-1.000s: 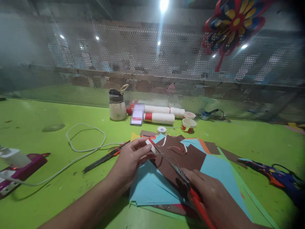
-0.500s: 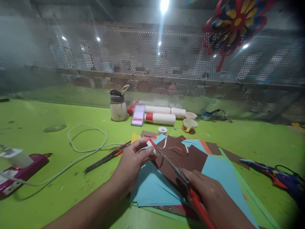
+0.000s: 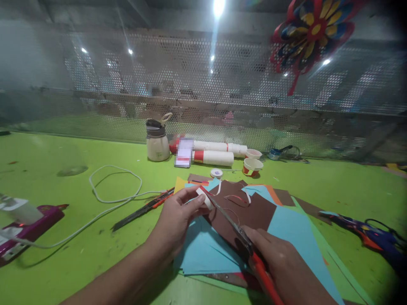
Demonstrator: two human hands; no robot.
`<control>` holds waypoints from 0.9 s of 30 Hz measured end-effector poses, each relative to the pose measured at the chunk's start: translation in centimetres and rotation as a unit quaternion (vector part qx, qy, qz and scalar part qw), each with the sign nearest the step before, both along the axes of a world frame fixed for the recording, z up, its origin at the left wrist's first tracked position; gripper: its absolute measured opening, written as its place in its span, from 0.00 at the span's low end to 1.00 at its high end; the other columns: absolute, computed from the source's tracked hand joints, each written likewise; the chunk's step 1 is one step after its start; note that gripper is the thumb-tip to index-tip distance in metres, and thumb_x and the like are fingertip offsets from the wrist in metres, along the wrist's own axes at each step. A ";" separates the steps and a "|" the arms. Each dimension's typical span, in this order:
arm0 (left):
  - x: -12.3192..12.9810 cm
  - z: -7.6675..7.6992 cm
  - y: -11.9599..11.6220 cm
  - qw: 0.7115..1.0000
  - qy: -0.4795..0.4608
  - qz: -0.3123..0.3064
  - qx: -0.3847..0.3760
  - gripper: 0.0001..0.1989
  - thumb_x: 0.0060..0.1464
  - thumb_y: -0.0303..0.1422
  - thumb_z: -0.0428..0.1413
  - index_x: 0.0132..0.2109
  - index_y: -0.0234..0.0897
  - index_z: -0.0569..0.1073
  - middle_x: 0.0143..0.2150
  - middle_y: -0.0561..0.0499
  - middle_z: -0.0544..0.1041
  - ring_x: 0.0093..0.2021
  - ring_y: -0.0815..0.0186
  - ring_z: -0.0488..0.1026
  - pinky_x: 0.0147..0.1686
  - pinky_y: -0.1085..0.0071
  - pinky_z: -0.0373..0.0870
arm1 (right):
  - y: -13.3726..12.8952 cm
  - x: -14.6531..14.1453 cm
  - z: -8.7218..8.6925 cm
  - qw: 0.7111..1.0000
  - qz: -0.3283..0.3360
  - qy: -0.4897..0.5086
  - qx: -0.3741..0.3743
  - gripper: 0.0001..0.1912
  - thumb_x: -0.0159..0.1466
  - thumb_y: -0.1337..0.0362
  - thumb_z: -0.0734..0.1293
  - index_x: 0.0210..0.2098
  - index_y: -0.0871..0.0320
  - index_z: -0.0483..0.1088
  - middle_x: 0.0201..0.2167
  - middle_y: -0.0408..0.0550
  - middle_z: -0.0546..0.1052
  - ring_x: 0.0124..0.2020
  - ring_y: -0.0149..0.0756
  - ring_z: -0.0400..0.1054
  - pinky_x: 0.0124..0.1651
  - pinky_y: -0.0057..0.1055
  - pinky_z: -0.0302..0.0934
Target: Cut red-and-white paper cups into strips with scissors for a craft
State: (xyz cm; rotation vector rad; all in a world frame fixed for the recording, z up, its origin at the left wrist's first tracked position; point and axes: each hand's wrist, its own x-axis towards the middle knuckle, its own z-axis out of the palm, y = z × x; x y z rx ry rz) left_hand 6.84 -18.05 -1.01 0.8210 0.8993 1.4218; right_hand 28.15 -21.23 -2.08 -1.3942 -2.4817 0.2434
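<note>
Between the thumb and fingers of my left hand (image 3: 178,216) is a small curved white paper piece (image 3: 207,204) with a red edge. My right hand (image 3: 281,256) is wrapped around the red handles of a pair of scissors (image 3: 233,225). The blades point up and left, with their tips at the red edge of the piece. Both hands are above a pile of brown paper (image 3: 259,214) and blue paper (image 3: 206,250). Thin red and white paper strips (image 3: 238,199) lie on the brown sheet.
A glue gun (image 3: 365,235) lies at the right. On the left are a utility knife (image 3: 143,209), a white cable (image 3: 95,212) and a purple power strip (image 3: 34,231). Farther back stand a bottle (image 3: 158,146), a phone (image 3: 183,153), stacked paper cups (image 3: 219,158) and a cut cup (image 3: 252,167).
The paper piece in my left hand has shifted slightly, and more of its white curved side shows beside the blades. Both hands stay nearly in place.
</note>
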 end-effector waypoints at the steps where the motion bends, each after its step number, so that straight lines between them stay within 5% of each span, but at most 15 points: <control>1: 0.0 -0.1 0.0 1.000 0.001 -0.001 0.001 0.12 0.47 0.31 0.63 0.39 0.30 0.76 0.36 0.45 0.75 0.34 0.65 0.72 0.43 0.61 0.72 | 0.0 0.0 -0.1 1.000 0.001 -0.004 0.000 0.19 0.58 0.72 0.61 0.48 0.57 0.70 0.35 0.51 0.77 0.34 0.42 0.71 0.36 0.34 0.65; 8: -0.3 0.0 0.0 0.999 -0.042 -0.018 -0.017 0.14 0.48 0.31 0.63 0.43 0.33 0.75 0.40 0.43 0.77 0.38 0.63 0.74 0.45 0.63 0.71 | 0.1 0.3 0.3 1.000 0.003 -0.024 -0.018 0.14 0.60 0.72 0.59 0.42 0.57 0.71 0.33 0.50 0.75 0.32 0.41 0.69 0.34 0.34 0.63; 12: -0.8 0.3 0.2 0.995 -0.084 -0.042 -0.041 0.14 0.51 0.31 0.61 0.46 0.33 0.73 0.42 0.41 0.79 0.41 0.60 0.77 0.48 0.61 0.71 | 0.6 0.8 0.0 0.999 0.015 -0.025 -0.020 0.17 0.59 0.73 0.59 0.47 0.58 0.68 0.34 0.51 0.74 0.34 0.42 0.68 0.34 0.36 0.62; 21: -0.8 0.2 0.7 0.998 -0.053 -0.026 -0.027 0.17 0.49 0.28 0.62 0.48 0.31 0.72 0.37 0.44 0.78 0.38 0.60 0.76 0.45 0.59 0.73 | 1.0 1.1 -0.3 0.999 0.018 -0.004 -0.042 0.24 0.59 0.73 0.59 0.55 0.57 0.65 0.40 0.53 0.74 0.40 0.43 0.68 0.41 0.39 0.63; 27: -0.5 0.1 0.1 0.999 -0.038 -0.014 -0.014 0.17 0.49 0.30 0.63 0.47 0.32 0.73 0.38 0.44 0.77 0.39 0.61 0.76 0.46 0.59 0.73 | 0.6 1.1 0.0 0.999 0.025 0.022 -0.027 0.18 0.61 0.72 0.58 0.49 0.55 0.68 0.36 0.50 0.75 0.36 0.40 0.69 0.39 0.36 0.64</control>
